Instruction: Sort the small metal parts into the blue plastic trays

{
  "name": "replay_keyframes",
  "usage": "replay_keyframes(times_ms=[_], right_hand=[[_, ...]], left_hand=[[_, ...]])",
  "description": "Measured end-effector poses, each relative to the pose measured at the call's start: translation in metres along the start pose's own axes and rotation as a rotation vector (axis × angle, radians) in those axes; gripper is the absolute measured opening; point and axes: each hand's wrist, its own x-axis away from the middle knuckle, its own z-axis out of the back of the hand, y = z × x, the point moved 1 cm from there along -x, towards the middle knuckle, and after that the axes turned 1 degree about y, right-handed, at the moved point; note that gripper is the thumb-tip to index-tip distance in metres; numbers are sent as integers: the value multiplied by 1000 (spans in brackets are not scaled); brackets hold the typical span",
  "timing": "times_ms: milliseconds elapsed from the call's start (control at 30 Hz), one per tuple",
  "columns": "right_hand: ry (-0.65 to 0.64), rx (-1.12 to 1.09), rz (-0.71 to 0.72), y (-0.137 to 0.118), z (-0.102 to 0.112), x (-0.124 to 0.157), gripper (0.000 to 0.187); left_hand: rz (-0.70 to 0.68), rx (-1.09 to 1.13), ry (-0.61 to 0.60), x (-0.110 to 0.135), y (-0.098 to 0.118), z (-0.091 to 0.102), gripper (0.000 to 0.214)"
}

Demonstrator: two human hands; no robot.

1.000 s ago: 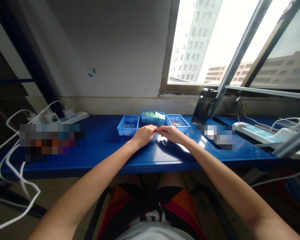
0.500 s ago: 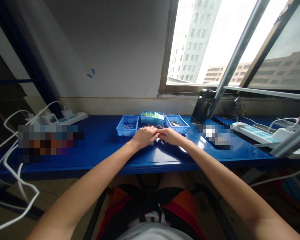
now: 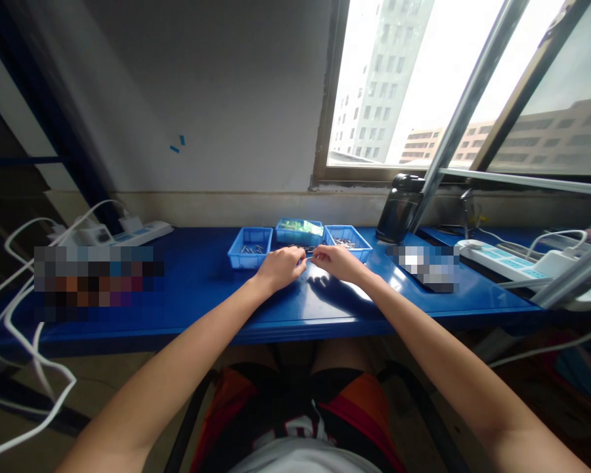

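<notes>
My left hand [image 3: 282,267] and my right hand [image 3: 339,261] are held close together above the blue table, fingers pinched. Between their fingertips spans a thin, pale, rod-like piece [image 3: 310,258], too small to name exactly. Just behind the hands, partly hidden, is a pile of small dark metal pieces [image 3: 300,248]. A blue plastic bin [image 3: 241,261] with a few thin metal pieces stands to the left. Another blue bin [image 3: 364,246] holding several slim metal pieces is beside my right hand. At the back, a third bin [image 3: 286,237] contains a green-and-white packet [image 3: 300,227].
A black bottle [image 3: 398,209] stands near the window, with a blurred-out object in front of it. Power strips with white cables lie at the left [image 3: 145,233] and right [image 3: 502,259]. A metal pole [image 3: 453,125] slants up on the right. The blue table [image 3: 187,302] ends close to my lap.
My hands have drawn slightly apart, and the thin piece now shows between the fingertips. My right hand is raised a little, its shadow showing more clearly on the table.
</notes>
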Motion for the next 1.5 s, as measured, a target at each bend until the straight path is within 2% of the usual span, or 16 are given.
replay_keyframes(times_ms=[167, 533, 800, 967, 1100, 1267, 1367, 1500], right_hand=[[23, -74, 34, -4, 3, 0, 21], [-53, -166, 116, -15, 4, 3, 23], [-9, -120, 120, -16, 6, 2, 24], [75, -20, 71, -7, 8, 0, 26], [-22, -9, 73, -4, 4, 1, 26], [-173, -16, 144, -12, -1, 4, 21], [-187, -2, 142, -14, 0, 5, 17], [-137, 9, 110, -10, 1, 4, 20]], left_hand=[[46, 44, -76, -1, -3, -4, 21], [61, 156, -117, -3, -7, -9, 17], [67, 164, -109, -3, -6, -7, 19], [85, 155, -25, -2, -5, -2, 24], [59, 149, 30, -2, -4, -1, 23], [-108, 163, -17, -1, -1, -7, 20], [-131, 150, -29, -1, -1, -8, 20], [-99, 126, 16, 0, 0, -3, 20]])
